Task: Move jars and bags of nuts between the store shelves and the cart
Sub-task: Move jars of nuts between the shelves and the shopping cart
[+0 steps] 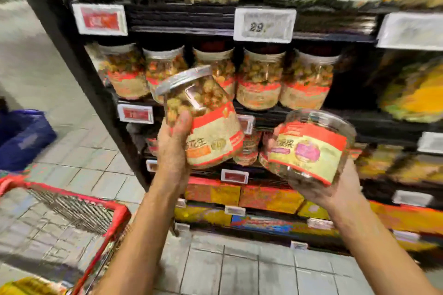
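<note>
Landmark: black metal store shelf (182,19), the tier carrying a row of clear plastic nut jars with red-and-cream labels (260,79); all places given from it.
Left hand (172,148): fingers clamped round a tall clear jar of pale nuts with a silver lid and red-and-cream label (203,117); thumb on the near wall.
Tall jar place: held in the air just in front of the jar row, lid tipped up and to the left, touching no shelf.
Right hand (328,189): palm under, fingers curled up round a squat clear tub of dark nuts with a purple-marked label (311,148).
Squat tub place: in front of and below the jar row, right of the tall jar, lying on its side with the label facing the camera.
Cart: red-rimmed wire shopping cart (115,215), below and left of the shelf, near the left forearm.
Direction: cannot tell whether the jars are going to the shelf or the cart; frame is blurred.
Step, judged: carrying one container per hand between shelf and cart.
Doing it well: grip low on the walls, not the lids; bring the tall jar upright before setting it down; place one at a time; keep clear of the front jars of the row so none get knocked.
Risk: smooth plastic may slip in a one-hand hold.
</note>
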Demonstrator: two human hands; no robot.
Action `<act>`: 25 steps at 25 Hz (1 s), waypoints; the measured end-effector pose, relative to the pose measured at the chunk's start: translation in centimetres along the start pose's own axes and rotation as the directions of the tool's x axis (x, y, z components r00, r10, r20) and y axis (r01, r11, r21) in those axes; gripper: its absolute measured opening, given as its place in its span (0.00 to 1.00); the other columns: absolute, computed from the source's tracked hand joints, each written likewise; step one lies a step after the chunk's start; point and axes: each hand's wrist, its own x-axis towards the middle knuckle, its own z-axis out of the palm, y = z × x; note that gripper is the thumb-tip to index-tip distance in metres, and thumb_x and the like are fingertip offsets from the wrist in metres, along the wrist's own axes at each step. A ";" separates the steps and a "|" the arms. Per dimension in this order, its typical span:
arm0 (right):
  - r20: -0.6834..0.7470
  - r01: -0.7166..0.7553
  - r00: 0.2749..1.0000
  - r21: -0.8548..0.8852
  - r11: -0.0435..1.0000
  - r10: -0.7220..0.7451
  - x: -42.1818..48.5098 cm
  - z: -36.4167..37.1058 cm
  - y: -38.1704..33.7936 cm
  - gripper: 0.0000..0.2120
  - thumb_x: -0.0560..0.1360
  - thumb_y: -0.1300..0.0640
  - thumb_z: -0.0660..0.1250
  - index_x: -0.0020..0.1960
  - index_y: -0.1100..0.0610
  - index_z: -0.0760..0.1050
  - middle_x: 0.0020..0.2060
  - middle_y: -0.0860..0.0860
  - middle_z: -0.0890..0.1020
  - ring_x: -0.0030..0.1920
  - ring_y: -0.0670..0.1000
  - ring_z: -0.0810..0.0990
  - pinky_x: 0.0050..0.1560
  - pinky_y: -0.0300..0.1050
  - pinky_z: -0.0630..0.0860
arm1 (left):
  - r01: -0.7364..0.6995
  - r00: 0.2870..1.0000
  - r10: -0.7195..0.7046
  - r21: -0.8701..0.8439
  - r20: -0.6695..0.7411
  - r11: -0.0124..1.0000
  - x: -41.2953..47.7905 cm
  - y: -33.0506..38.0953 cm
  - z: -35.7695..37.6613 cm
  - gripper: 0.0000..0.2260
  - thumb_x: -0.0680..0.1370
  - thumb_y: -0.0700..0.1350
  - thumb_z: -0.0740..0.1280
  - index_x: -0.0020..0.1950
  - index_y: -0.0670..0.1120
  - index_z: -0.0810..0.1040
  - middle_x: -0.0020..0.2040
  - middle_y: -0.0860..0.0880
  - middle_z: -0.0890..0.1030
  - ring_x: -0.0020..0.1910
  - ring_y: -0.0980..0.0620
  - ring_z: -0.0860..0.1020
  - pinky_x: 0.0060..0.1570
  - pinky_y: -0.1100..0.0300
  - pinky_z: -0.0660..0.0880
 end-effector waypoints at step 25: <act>0.256 -0.143 0.962 0.186 0.972 0.093 6.2 0.7 -0.2 0.23 0.68 0.48 0.64 0.62 0.53 0.68 0.57 0.53 0.74 0.57 0.55 0.76 0.63 0.50 0.70 | -0.469 0.833 0.514 0.752 0.202 0.464 6.7 -2.6 -0.3 0.37 0.74 0.56 0.67 0.75 0.40 0.57 0.72 0.39 0.65 0.71 0.48 0.64 0.71 0.54 0.63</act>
